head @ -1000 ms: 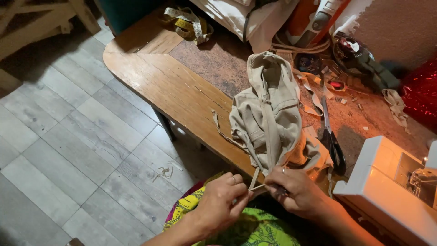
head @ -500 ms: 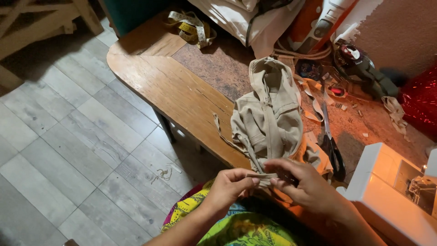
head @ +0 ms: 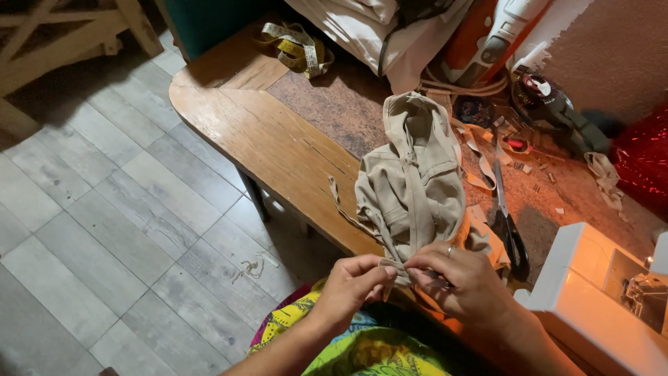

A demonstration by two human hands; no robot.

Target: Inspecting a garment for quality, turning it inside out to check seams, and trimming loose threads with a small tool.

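Floorboards (head: 104,230), grey wood-look planks, are filling the left side, w/ a few thread scraps (head: 247,268) lying on them near the table's leg. Wooden table (head: 278,146) is running diagonally from top centre toward the person; a yellow measuring tape (head: 296,45) is sitting coiled at its far end.

Left hand (head: 351,285) is pinching one end of a thin beige strip (head: 391,264) betw. thumb and fingers, closed tight on it. Right hand (head: 466,282) (ring on one finger) is gripping the other part of the same strip, fingertips bunched, so both hands are working it just off the table's near edge. Strip seems to belong to the small beige garment (head: 414,181), which is lying flat on the table right above the hands, hood end pointing away.

Progress, judging by looks: garment is appearing mostly assembled, body and hood joined; loose ties are hanging off its left side, so the finishing of strips/edges is probably what's remaining.

Further right, black-handled scissors (head: 508,223) are lying beside the garment, fabric offcuts (head: 605,181) are scattered around, and a white sewing machine (head: 591,292) is standing at the right edge. Room is looking dim, warm lamp glow coming from the right.
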